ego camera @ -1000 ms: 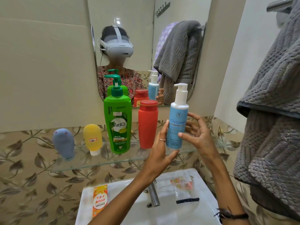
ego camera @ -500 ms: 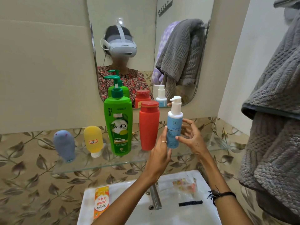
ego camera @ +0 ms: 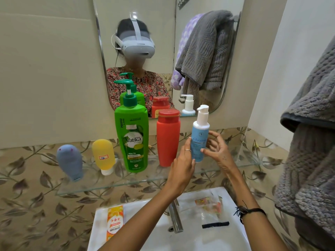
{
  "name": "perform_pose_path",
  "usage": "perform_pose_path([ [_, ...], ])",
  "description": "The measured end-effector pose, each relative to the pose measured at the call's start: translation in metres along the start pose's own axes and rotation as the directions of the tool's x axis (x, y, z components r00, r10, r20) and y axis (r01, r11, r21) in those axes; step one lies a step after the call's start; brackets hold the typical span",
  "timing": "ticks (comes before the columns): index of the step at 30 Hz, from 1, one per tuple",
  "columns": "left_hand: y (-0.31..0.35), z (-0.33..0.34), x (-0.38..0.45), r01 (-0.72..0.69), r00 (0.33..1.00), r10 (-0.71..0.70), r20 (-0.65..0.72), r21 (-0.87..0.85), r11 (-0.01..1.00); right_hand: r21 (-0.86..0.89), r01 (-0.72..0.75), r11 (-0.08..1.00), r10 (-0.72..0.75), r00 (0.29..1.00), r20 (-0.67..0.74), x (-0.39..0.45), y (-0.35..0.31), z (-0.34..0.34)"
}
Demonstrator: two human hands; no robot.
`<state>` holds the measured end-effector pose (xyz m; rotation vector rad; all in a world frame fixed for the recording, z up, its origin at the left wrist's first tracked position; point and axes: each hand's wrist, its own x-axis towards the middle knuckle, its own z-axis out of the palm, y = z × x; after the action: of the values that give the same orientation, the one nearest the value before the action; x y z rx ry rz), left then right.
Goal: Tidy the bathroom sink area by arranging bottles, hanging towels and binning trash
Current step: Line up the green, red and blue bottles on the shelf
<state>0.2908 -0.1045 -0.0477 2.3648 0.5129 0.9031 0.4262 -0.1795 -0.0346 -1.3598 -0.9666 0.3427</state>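
Observation:
A light blue pump bottle (ego camera: pixel 199 140) with a white top stands upright at the glass shelf (ego camera: pixel 126 180), just right of a red bottle (ego camera: pixel 168 140). My left hand (ego camera: pixel 182 167) touches its left side and my right hand (ego camera: pixel 217 151) grips its right side, thumb on the front. Left of the red bottle stand a tall green shampoo pump bottle (ego camera: pixel 133 140), a yellow tube (ego camera: pixel 103 154) and a grey-blue tube (ego camera: pixel 69 162). A clear plastic wrapper (ego camera: pixel 210 205) and a black strip (ego camera: pixel 215 224) lie on the sink rim.
Below the shelf is a white sink (ego camera: pixel 208 238) with a metal tap (ego camera: pixel 175 218). An orange box (ego camera: pixel 115 221) lies on its left rim. A grey towel (ego camera: pixel 311 142) hangs close at the right. A mirror (ego camera: pixel 163 42) is above the shelf.
Both hands have carried the blue bottle down and away from me, from mid-air to the shelf beside the red bottle.

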Motion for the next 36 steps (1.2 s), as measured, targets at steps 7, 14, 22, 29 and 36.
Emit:
perform_pose_path([
  [7,-0.002,0.000,0.001,0.007,1.000,-0.007,-0.004,-0.026,1.000,0.062,0.011,0.998,-0.011,1.000,0.000,-0.001,0.000,0.003],
  [14,0.000,-0.005,-0.009,-0.026,0.997,0.022,-0.069,-0.057,0.998,0.135,0.068,0.988,-0.053,0.993,-0.110,-0.015,-0.004,0.011],
  [22,0.024,-0.019,-0.022,-0.138,0.974,0.103,-0.201,-0.169,0.976,-0.099,0.233,0.967,-0.253,0.871,-0.422,-0.045,-0.030,0.041],
  [29,0.068,-0.056,-0.026,-0.324,0.920,0.200,-0.338,-0.366,0.872,-0.286,0.377,0.881,-0.470,0.764,-0.442,-0.074,-0.094,0.057],
  [36,0.108,-0.103,-0.029,-0.506,0.861,0.371,-0.346,-0.515,0.692,-0.552,0.388,0.738,-0.648,0.636,-0.418,-0.102,-0.172,0.066],
])
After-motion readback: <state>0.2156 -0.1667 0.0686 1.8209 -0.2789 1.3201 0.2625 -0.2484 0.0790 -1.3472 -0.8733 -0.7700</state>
